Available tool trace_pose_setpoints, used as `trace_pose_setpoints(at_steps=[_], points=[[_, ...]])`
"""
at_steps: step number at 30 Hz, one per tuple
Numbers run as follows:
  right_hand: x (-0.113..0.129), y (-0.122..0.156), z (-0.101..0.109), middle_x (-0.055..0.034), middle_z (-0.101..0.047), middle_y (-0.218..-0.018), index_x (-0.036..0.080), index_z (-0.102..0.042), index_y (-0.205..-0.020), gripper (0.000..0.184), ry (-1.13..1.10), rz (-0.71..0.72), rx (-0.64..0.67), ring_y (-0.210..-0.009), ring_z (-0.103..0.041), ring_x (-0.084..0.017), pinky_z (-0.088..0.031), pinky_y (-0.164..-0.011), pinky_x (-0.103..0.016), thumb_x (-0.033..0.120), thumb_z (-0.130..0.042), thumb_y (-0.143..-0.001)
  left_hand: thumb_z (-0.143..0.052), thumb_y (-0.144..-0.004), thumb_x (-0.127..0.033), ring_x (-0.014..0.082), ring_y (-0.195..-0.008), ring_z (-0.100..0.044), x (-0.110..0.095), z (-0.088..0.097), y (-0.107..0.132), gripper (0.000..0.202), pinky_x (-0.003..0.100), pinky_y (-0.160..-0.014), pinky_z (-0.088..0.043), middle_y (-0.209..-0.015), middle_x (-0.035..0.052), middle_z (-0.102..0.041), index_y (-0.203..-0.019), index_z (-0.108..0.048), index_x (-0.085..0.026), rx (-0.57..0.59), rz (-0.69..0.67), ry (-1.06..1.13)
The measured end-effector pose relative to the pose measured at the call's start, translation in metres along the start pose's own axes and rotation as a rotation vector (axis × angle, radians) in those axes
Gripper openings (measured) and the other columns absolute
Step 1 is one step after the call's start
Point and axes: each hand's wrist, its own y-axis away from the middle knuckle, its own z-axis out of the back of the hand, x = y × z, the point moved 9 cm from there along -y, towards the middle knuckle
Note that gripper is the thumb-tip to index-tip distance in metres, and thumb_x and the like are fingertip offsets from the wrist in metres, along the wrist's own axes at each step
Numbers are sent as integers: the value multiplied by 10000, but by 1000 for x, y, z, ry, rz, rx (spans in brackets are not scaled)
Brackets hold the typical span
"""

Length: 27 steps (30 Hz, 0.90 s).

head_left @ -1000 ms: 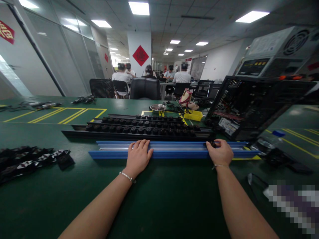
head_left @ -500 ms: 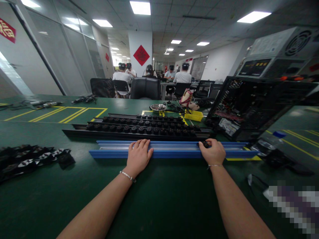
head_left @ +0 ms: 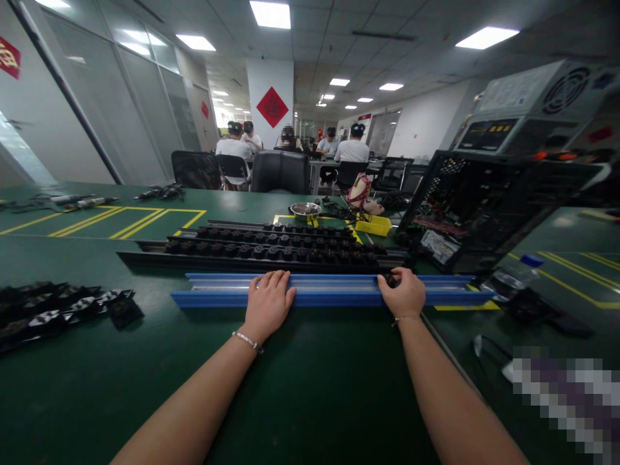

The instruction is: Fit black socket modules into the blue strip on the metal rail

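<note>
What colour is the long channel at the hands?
The long channel is blue, seen best in the head view.

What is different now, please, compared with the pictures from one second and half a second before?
The right hand has moved left along the blue rail, closer to the left hand, with a small black piece in its fingers. Nothing was visibly picked up or let go. The left hand stayed on the rail, and the black rails behind stayed in place.

Blue channel (head_left: 334,299), black rails (head_left: 194,261), green tabletop (head_left: 310,387) with yellow stripes (head_left: 137,223), red diamond sign (head_left: 272,108)
</note>
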Motion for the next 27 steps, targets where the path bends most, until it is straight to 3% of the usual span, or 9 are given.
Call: trace_pose_setpoints(at_steps=[6, 13, 18, 27], points=[[4, -1, -2, -54, -609, -763, 195, -553, -789, 268, -6, 4, 77, -758, -555, -217, -383, -733, -336, 455, -509, -740, -285, -917, -402, 248, -1156, -481, -1, 2, 1, 458, 451, -982, -296, -1258, 85, -576, -1258, -526, -213, -5, 11, 15], [0, 2, -3, -54, -633, -820, 193, -586, -878, 308, -80, -29, 159, -768, -576, -214, -412, -726, -333, 443, -526, -709, -309, -906, -402, 252, -1149, -488, 0, 3, 0, 445, 451, -970, -309, -1249, 77, -583, -1247, -537, -230, -17, 62, 40], [2, 3, -3, -60, -645, -803, 192, -590, -857, 302, -113, -89, 155, -742, -587, -217, -422, -703, -334, 429, -546, -675, -316, -903, -402, 252, -1149, -486, 1, 3, 0, 444, 445, -964, -311, -1254, 77, -580, -1247, -537, -229, -15, 73, 37], [24, 7, -6, -49, -642, -765, 202, -586, -852, 290, -105, -55, 155, -731, -587, -216, -419, -717, -338, 420, -559, -663, -306, -910, -398, 244, -1131, -494, 1, 2, 0, 437, 439, -956, -304, -1247, 73, -586, -1238, -535, -220, -19, 72, 34]])
